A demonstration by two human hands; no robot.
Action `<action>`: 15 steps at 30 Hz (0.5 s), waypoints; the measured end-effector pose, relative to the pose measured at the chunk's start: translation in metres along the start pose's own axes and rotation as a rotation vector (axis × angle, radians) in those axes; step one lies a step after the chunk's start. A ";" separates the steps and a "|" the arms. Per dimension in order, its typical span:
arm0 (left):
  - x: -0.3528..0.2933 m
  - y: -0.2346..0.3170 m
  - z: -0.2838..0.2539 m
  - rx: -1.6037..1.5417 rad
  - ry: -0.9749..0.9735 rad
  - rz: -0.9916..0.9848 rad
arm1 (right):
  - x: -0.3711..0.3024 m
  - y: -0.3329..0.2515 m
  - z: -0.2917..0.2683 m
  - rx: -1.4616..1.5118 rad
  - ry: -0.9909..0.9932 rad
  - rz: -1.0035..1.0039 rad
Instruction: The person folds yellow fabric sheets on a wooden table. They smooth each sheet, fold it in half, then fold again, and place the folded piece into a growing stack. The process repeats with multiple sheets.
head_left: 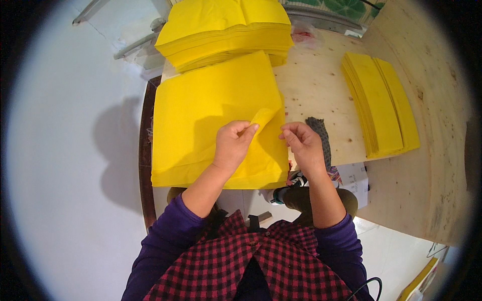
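Note:
In front of me lies a broad stack of yellow fabric sheets [201, 105], its near edge reaching the table's front. My left hand [235, 143] pinches a corner of the top yellow fabric sheet [263, 116] between thumb and fingers, lifting and folding it upward. Just to the right, my right hand [302, 143] hovers by the stack's right edge. Its thumb and index finger are pressed together at the tips; whether something thin is between them is too small to make out.
Behind the near stack rises a thicker pile of folded yellow fabric [226, 37]. Narrow yellow fabric bundles [379, 105] lie at the right, beside an upright wooden panel [427, 100]. A dark grey textured cloth [319, 138] rests on the wooden tabletop [311, 80]. A white wall [65, 125] borders the left.

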State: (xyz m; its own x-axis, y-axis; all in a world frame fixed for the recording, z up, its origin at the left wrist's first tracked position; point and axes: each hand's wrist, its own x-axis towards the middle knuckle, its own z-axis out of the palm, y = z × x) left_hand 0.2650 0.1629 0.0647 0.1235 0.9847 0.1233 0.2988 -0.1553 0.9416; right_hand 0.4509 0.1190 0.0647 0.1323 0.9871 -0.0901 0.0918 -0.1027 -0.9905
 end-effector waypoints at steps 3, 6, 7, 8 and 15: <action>-0.001 -0.003 0.000 -0.004 0.005 0.065 | 0.003 0.000 0.002 0.035 0.019 -0.034; -0.002 -0.006 0.001 0.020 -0.014 0.078 | 0.005 -0.002 0.002 0.010 0.043 -0.033; -0.002 -0.007 0.001 0.046 -0.011 0.114 | 0.006 -0.003 0.002 -0.003 0.026 -0.049; -0.002 -0.008 0.000 0.071 -0.009 0.150 | 0.006 -0.005 0.001 -0.018 0.019 -0.039; -0.003 -0.010 0.001 0.090 0.019 0.293 | 0.012 -0.013 -0.002 0.057 -0.056 0.196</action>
State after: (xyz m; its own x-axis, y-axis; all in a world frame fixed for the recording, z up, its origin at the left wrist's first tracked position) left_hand 0.2626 0.1609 0.0543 0.1992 0.8982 0.3918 0.3359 -0.4382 0.8338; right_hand 0.4532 0.1317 0.0766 0.0869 0.9544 -0.2856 0.0131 -0.2877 -0.9576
